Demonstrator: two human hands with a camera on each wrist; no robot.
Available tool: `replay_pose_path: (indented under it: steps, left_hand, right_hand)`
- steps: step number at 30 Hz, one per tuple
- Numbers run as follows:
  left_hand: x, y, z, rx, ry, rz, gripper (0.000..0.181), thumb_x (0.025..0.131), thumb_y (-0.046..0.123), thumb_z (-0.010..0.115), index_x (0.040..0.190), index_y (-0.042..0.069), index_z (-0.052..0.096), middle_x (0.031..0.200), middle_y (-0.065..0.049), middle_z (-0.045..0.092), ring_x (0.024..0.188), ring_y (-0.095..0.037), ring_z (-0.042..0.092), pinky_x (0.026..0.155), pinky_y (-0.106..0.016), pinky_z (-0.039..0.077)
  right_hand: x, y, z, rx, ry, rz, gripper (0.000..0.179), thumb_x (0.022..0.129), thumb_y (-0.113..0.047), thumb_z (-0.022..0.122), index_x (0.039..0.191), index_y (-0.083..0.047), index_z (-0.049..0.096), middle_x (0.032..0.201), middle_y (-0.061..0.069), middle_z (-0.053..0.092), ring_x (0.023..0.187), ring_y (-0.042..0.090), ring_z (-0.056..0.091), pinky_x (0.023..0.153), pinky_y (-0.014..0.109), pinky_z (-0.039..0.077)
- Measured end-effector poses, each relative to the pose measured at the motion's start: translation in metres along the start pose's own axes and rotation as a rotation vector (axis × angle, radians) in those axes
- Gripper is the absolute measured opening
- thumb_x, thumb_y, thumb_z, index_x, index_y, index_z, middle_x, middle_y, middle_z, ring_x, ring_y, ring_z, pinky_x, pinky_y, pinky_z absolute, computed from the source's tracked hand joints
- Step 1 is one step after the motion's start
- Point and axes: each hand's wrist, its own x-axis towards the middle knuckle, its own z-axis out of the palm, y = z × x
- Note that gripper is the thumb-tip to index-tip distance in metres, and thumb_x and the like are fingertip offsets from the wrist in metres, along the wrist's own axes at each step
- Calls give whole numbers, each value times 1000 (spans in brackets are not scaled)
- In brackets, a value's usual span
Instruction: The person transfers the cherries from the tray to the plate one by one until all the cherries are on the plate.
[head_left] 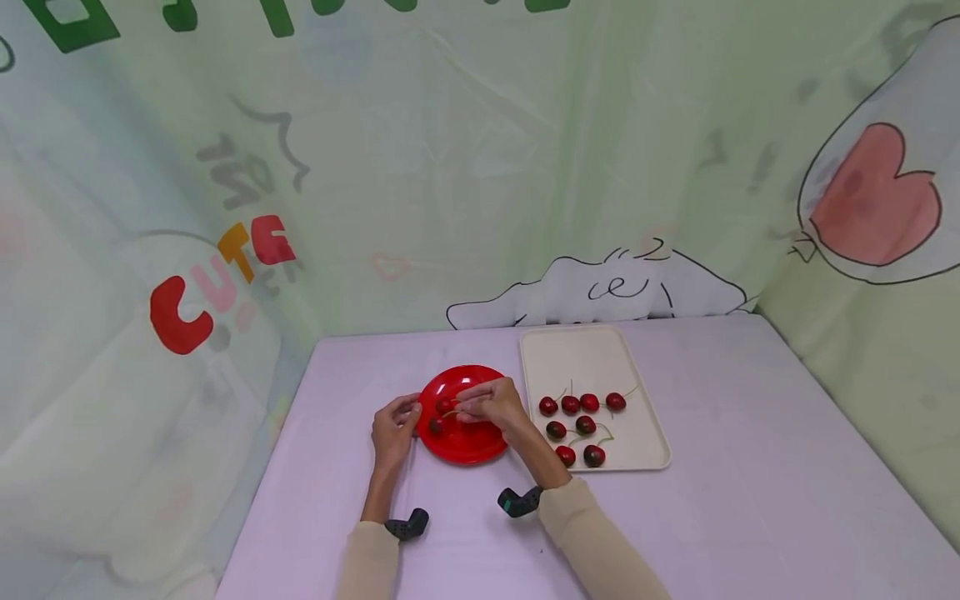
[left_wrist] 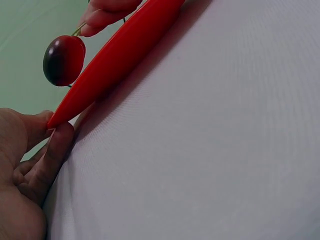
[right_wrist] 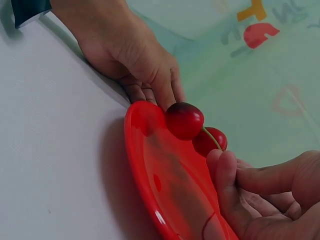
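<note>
My left hand (head_left: 393, 432) is at the left side of a round red plate (head_left: 471, 453), thumb and fingers pinching its rim. Over the plate, my right hand (head_left: 495, 405) pinches the thin green stem of a dark red cherry (right_wrist: 185, 121) between thumb and fingertips. That cherry hangs near the left rim, close to my left fingers. A second cherry (head_left: 445, 406) shows just behind it, within the plate's outline. In the left wrist view the held cherry (left_wrist: 64, 60) stands out above the plate's edge, dark on one side.
To the right of the plate lies a cream rectangular tray (head_left: 637, 442) with several stemmed cherries (head_left: 586, 425) on its front left part. A pale lilac cloth covers the table (head_left: 720, 517). Printed curtains (head_left: 465, 208) stand behind and at both sides.
</note>
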Motion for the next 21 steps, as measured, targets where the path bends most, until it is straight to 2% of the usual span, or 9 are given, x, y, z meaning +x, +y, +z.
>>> replay_pose_path:
  steps: [3,8,15,21]
  left_hand:
    - [0,0,0,-1,4,-2,28,109,16,69,134,7,77,125,-19,78,80,-14,71,67,-13,56]
    - [-2,-2,2,9,-6,-15,28,109,16,69,134,6,76,125,-19,78,82,-15,72,67,-14,56]
    - [-1,-3,2,15,3,-10,28,108,17,69,133,8,77,124,-18,79,80,-19,72,67,-14,55]
    - [1,-2,1,14,6,-4,27,108,16,69,133,8,77,124,-18,79,79,-19,72,66,-14,55]
  right_hand:
    - [6,4,3,-13,7,17,20,99,0,76,119,3,81,105,17,85,83,23,85,76,27,66]
    - [-5,2,10,-108,30,-33,23,100,-1,76,121,7,79,108,23,83,84,26,85,79,30,66]
    - [-9,1,18,-272,61,-162,20,100,0,75,118,7,79,105,25,82,85,31,84,81,35,67]
    - [-6,-5,22,-410,92,-252,17,97,0,79,114,5,81,99,23,83,76,25,83,75,33,67]
